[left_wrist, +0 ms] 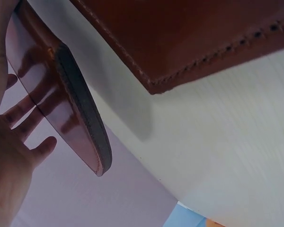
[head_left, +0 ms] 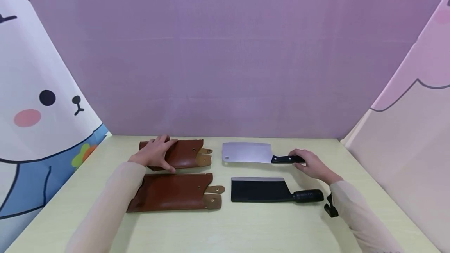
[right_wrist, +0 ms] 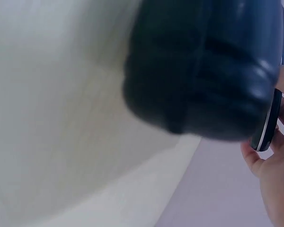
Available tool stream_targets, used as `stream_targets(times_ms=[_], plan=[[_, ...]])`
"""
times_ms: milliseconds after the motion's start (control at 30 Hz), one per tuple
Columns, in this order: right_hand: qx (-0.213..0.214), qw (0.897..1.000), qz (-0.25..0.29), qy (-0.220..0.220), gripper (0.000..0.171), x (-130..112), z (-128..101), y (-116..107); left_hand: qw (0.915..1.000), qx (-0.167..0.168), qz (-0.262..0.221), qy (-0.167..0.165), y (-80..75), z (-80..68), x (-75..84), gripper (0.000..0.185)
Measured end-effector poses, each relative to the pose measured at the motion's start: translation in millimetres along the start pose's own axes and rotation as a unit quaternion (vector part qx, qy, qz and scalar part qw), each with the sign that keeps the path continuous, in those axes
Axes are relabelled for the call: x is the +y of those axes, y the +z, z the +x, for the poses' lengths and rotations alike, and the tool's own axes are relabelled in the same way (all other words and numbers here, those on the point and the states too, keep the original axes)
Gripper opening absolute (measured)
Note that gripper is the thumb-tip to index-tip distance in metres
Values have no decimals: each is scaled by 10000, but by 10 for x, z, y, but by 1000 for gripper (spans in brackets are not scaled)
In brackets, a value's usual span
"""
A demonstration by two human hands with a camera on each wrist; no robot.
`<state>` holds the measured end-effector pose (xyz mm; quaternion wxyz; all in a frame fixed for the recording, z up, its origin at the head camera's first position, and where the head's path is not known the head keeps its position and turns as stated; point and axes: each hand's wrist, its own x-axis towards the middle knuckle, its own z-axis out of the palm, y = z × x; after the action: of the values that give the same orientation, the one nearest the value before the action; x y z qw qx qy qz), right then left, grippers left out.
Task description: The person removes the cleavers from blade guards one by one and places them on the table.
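My left hand (head_left: 156,153) is spread over the upper brown leather knife sheath (head_left: 184,153), thumb toward its lower edge. In the left wrist view the spread fingers mirror in the glossy leather; whether they touch it is hard to tell. A silver-bladed cleaver (head_left: 247,152) lies to the right, blade pointing left. At the end of its black riveted handle (head_left: 283,159), my right hand (head_left: 312,164) grips with thumb and fingers on either side. Nearer me lie a larger brown sheath (head_left: 172,192) and a black cleaver (head_left: 260,189) with a ribbed black handle.
Everything lies on a pale wooden table (head_left: 225,229). Behind it hangs a purple cloth (head_left: 225,57), with cartoon-printed cloth (head_left: 35,136) on the left side. A small black item (head_left: 330,208) shows at the right sleeve. The black cleaver's handle (right_wrist: 203,71) looms close in the right wrist view.
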<state>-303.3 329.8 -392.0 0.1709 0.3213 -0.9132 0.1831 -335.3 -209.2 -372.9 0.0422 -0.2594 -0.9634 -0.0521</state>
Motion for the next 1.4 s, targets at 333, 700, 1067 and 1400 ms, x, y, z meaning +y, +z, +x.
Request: stream_targets(times_ms=[333,700,1067,1400], plan=[[-82,9999,7,84,27,42,-95,4,9999,-23,-89,-109,56,55,15,108],[-147,9997,76,166,29,49,-129,1,9999,-50,-103,-117,91,92,29,108],[-186,9996,81,215,30,109,-162,13,9996,-106,-257,-51,141,100,50,105],[-350,9984,166,417,29,135,-159,12,9995,-240,-148,-111,152,110,48,104]])
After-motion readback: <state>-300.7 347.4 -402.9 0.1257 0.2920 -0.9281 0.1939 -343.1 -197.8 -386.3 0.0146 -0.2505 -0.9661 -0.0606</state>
